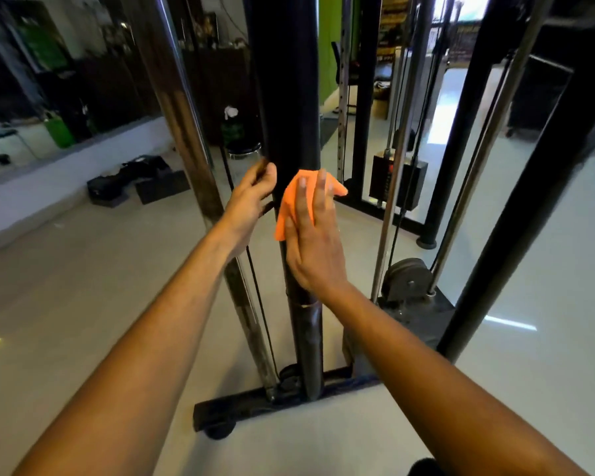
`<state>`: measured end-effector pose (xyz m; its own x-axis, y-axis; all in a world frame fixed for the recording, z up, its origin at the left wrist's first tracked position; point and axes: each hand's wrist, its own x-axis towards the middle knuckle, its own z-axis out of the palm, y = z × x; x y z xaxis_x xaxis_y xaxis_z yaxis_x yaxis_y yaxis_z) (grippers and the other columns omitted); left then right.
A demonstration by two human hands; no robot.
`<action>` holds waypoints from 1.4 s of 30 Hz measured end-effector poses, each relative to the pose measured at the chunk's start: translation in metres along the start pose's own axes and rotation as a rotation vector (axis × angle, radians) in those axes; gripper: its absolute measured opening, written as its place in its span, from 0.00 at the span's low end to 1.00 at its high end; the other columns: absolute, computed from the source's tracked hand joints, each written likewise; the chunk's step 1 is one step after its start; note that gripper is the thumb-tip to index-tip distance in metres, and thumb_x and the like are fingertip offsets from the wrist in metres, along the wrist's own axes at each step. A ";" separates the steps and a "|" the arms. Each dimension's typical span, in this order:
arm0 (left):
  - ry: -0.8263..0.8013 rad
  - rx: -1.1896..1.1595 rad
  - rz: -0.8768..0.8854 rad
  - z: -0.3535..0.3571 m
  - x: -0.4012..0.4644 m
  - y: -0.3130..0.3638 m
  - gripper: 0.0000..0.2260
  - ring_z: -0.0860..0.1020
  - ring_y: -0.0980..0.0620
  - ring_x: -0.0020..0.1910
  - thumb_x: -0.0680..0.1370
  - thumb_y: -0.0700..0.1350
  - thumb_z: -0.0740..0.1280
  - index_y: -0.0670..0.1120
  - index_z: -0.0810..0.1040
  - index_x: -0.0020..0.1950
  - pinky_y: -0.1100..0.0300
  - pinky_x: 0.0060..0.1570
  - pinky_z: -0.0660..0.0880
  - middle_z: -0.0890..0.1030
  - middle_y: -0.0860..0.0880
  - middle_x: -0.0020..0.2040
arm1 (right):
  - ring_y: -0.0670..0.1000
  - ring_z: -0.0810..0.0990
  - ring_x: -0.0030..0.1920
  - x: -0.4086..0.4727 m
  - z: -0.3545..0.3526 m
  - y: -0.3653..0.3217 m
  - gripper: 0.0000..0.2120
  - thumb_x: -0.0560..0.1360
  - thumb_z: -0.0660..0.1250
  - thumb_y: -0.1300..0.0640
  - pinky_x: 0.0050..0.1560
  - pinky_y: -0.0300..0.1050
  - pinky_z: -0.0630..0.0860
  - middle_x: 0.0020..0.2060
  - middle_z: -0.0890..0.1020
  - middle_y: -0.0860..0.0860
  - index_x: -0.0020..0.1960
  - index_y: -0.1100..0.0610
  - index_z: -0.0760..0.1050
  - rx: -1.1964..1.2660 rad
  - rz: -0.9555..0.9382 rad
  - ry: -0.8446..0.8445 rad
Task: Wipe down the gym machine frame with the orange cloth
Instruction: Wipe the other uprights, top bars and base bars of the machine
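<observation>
A thick black upright post (285, 80) of the gym machine frame stands in the middle of the view, running down to a black base bar (241, 407) on the floor. My right hand (313, 242) lies flat with straight fingers against the post, pressing the orange cloth (291, 201) onto it at about mid-height. My left hand (251, 201) is at the post's left side, fingers curled around its edge beside the cloth.
A chrome guide rod (182, 118) and a black cable (255, 286) run just left of the post. To the right stand a weight stack (397, 182), a pulley (407, 278), more rods and black uprights (529, 201). Dark boxes (138, 183) lie on the pale glossy floor at left.
</observation>
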<state>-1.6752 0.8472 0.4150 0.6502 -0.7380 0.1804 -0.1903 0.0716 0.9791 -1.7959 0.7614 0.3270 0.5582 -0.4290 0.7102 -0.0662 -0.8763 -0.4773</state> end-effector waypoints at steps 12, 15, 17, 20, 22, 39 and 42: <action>-0.038 -0.035 0.057 0.018 -0.023 -0.084 0.27 0.82 0.54 0.61 0.87 0.62 0.61 0.47 0.72 0.80 0.54 0.62 0.76 0.85 0.52 0.63 | 0.56 0.42 0.88 -0.060 0.039 0.038 0.34 0.91 0.54 0.48 0.84 0.70 0.54 0.88 0.36 0.51 0.89 0.50 0.39 -0.024 -0.105 0.089; -0.056 -0.026 0.102 0.020 -0.025 -0.091 0.26 0.81 0.49 0.67 0.88 0.60 0.60 0.43 0.71 0.79 0.50 0.69 0.75 0.84 0.47 0.66 | 0.57 0.44 0.88 -0.050 0.045 0.041 0.34 0.91 0.55 0.48 0.84 0.67 0.57 0.88 0.38 0.52 0.89 0.50 0.41 -0.063 -0.130 0.160; -0.045 -0.069 0.099 0.020 -0.026 -0.099 0.15 0.79 0.51 0.68 0.88 0.57 0.61 0.54 0.78 0.71 0.54 0.68 0.74 0.83 0.52 0.66 | 0.57 0.41 0.88 -0.082 0.058 0.061 0.37 0.90 0.57 0.47 0.85 0.67 0.58 0.88 0.35 0.49 0.89 0.48 0.38 -0.081 -0.122 0.107; -0.048 -0.136 0.101 0.018 -0.029 -0.108 0.15 0.79 0.53 0.68 0.87 0.54 0.65 0.56 0.77 0.74 0.53 0.72 0.73 0.83 0.55 0.66 | 0.59 0.37 0.88 -0.149 0.080 0.094 0.41 0.88 0.60 0.47 0.83 0.71 0.58 0.86 0.30 0.45 0.87 0.42 0.33 -0.094 -0.063 -0.077; -0.057 -0.131 0.110 0.015 -0.033 -0.109 0.18 0.79 0.53 0.69 0.87 0.53 0.65 0.55 0.74 0.77 0.52 0.75 0.72 0.83 0.53 0.68 | 0.58 0.34 0.87 -0.166 0.087 0.102 0.41 0.89 0.60 0.47 0.83 0.72 0.56 0.85 0.29 0.45 0.87 0.41 0.32 -0.079 -0.044 -0.135; -0.088 0.010 0.096 0.014 -0.046 -0.182 0.24 0.73 0.55 0.77 0.87 0.57 0.63 0.63 0.64 0.84 0.40 0.80 0.65 0.75 0.58 0.78 | 0.58 0.39 0.88 -0.200 0.129 0.135 0.40 0.90 0.60 0.48 0.82 0.73 0.60 0.86 0.31 0.47 0.88 0.45 0.35 -0.019 -0.021 -0.082; -0.052 0.007 0.099 0.022 -0.050 -0.193 0.25 0.71 0.56 0.78 0.87 0.57 0.63 0.63 0.63 0.84 0.44 0.79 0.66 0.72 0.60 0.79 | 0.62 0.44 0.88 -0.156 0.120 0.110 0.37 0.90 0.60 0.48 0.79 0.73 0.66 0.87 0.33 0.48 0.89 0.48 0.39 0.046 -0.032 0.054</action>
<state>-1.6874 0.8553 0.2151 0.5893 -0.7612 0.2708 -0.2567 0.1414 0.9561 -1.7911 0.7582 0.1017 0.5142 -0.4128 0.7518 -0.0105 -0.8795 -0.4758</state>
